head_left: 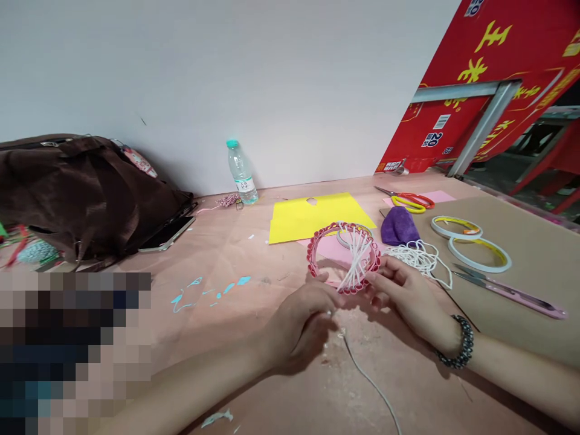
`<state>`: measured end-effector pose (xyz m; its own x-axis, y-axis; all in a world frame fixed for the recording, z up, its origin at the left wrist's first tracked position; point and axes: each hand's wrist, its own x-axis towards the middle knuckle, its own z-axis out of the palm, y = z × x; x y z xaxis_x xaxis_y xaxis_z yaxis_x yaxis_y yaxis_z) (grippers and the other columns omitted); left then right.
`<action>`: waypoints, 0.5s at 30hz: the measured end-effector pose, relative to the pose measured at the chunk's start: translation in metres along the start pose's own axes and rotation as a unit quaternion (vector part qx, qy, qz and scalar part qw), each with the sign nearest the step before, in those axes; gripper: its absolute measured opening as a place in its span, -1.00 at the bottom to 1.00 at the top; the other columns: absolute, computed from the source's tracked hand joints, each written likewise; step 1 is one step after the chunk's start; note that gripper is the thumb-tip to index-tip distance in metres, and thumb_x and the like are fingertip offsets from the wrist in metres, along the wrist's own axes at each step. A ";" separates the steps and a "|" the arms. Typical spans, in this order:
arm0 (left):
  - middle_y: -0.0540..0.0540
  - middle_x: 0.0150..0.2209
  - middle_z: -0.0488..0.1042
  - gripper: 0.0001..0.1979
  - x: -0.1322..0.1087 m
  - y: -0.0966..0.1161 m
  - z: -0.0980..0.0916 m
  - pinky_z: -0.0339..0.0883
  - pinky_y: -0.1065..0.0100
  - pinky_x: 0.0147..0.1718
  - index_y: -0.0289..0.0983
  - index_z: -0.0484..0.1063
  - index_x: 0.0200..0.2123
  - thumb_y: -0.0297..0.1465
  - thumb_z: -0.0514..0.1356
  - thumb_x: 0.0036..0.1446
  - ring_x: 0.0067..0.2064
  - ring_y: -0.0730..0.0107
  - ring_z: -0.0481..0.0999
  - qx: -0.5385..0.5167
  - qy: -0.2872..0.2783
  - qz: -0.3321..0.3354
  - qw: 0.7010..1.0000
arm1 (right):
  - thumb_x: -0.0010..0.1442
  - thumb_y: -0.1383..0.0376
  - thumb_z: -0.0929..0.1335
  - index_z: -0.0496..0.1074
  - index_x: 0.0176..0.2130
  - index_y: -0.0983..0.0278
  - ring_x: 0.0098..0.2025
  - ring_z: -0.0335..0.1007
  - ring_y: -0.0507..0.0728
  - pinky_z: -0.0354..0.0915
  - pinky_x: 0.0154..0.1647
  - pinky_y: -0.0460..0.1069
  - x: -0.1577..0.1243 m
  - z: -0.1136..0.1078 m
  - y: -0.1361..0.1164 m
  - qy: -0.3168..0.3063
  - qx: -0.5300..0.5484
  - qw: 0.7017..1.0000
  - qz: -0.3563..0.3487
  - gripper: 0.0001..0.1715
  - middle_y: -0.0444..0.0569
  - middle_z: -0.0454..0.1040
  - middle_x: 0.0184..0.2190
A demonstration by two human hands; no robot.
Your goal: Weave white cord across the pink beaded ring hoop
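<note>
The fingers (pixel 327 297) of the left hand (pixel 301 323) are curled shut, pinching the white string (pixel 357 260) just below the hoop (pixel 310 257). The right hand (pixel 410 299) grips the hoop's near rim between closed fingers, holding it tilted just above the counter (pixel 226 254). One narrow fan of strands crosses the hoop and most of the rim looks unlaced, so the lacing seems early. A spare coil (pixel 419 257) lies just right, beside a purple cloth (pixel 399 226).

A plain white wall (pixel 181 72) backs the pinkish table (pixel 254 254); a red printed box (pixel 489 78) leans right.
</note>
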<state>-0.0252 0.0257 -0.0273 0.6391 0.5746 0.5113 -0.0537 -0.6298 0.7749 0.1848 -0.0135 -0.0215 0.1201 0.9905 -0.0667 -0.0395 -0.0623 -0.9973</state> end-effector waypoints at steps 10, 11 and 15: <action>0.01 -0.54 0.41 -0.83 0.015 0.001 -0.001 0.15 0.49 -0.53 -0.25 0.47 -0.33 -0.27 0.18 0.12 -0.51 0.47 0.34 0.017 -0.010 -0.234 0.972 | 0.07 0.07 0.40 0.28 -0.31 0.25 -0.57 0.34 -0.01 0.29 -0.61 -0.14 -0.001 -0.002 0.000 0.048 0.037 0.998 -0.026 -0.65 -0.14 0.42 -0.53; -0.04 -0.48 0.47 -0.80 0.016 0.002 -0.002 0.20 0.46 -0.48 -0.25 0.51 -0.33 -0.29 0.14 0.16 -0.45 0.42 0.39 0.040 -0.035 -0.212 0.976 | 0.07 0.07 0.40 0.28 -0.32 0.25 -0.58 0.34 -0.01 0.28 -0.62 -0.14 -0.001 -0.001 -0.001 0.048 0.032 0.998 -0.024 -0.65 -0.14 0.42 -0.53; -0.16 -0.23 0.52 -0.82 0.013 0.005 -0.006 0.29 0.27 -0.15 -0.18 0.56 -0.34 -0.35 0.14 0.15 -0.16 0.25 0.43 0.190 -0.014 -0.021 0.981 | 0.08 0.09 0.40 0.29 -0.34 0.26 -0.57 0.33 -0.02 0.27 -0.62 -0.15 -0.001 0.000 -0.002 0.044 0.010 0.999 -0.022 -0.68 -0.15 0.41 -0.55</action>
<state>-0.0219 0.0330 -0.0145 0.6561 0.5930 0.4668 0.2598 -0.7582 0.5981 0.1851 -0.0147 -0.0194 0.2090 0.9776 -0.0260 -0.0519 -0.0154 -0.9985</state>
